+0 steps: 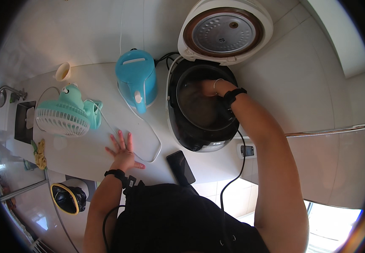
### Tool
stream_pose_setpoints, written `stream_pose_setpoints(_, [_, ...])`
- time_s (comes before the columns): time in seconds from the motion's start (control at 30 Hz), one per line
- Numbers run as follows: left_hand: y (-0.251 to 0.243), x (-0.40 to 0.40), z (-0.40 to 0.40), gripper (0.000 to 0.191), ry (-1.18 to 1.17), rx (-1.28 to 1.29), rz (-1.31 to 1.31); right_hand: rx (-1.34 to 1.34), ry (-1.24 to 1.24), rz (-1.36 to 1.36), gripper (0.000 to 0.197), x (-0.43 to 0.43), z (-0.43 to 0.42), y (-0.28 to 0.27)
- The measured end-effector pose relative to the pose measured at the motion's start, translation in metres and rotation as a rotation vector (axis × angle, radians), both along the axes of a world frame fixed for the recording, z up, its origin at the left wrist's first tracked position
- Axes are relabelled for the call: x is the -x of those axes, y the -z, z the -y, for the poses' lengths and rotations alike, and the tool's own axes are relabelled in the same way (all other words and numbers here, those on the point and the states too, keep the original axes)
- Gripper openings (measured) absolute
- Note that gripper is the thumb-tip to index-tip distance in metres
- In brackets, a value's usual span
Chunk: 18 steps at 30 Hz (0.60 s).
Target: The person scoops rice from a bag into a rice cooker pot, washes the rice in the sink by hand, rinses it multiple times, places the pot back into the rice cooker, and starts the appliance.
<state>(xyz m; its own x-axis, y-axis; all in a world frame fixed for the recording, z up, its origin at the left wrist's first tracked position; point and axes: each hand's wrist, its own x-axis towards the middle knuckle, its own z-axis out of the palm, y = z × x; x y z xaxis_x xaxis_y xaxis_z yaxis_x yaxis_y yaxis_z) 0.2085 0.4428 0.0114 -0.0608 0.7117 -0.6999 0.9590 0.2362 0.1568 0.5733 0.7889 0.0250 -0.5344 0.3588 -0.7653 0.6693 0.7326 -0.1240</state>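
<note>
My right hand (pixel 212 87) reaches down into the dark inner pot (pixel 198 114) of a black-and-white rice cooker (pixel 179 134). Its fingers are blurred and partly lost against the dark interior, so I cannot tell whether they grip anything. The cooker's lid (pixel 223 31) stands raised behind the pot, showing a dimpled metal inner plate. My left hand (pixel 124 156) rests palm-down on the white countertop (pixel 84 155), fingers spread and holding nothing. A white cord (pixel 157 136) lies close to that hand, and a black smartphone (pixel 181 167) lies between the hand and the cooker's front.
A blue electric kettle (pixel 138 76) stands left of the cooker. Farther left are a mint clip fan (pixel 68 110), a cup (pixel 63 72), a yellow cloth (pixel 40 155) and a sink (pixel 24 123). A lined bin (pixel 65 198) sits below the counter. A black cable (pixel 233 180) hangs near my right arm.
</note>
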Motion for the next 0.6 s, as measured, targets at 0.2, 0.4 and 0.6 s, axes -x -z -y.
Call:
stream_pose_setpoints(0.2, [-0.004,0.008,0.005,0.166,-0.021,0.052,-0.049,0.007,-0.031,0.221,0.02,0.021,0.021,-0.04])
stream_pose_setpoints(0.4, [-0.003,0.007,0.006,0.165,0.001,0.045,-0.058,0.114,0.024,0.185,0.025,0.052,0.068,-0.06])
stream_pose_setpoints(0.6, [-0.01,0.003,0.002,0.165,0.015,0.044,-0.054,0.252,0.183,0.08,0.056,0.038,0.083,-0.06])
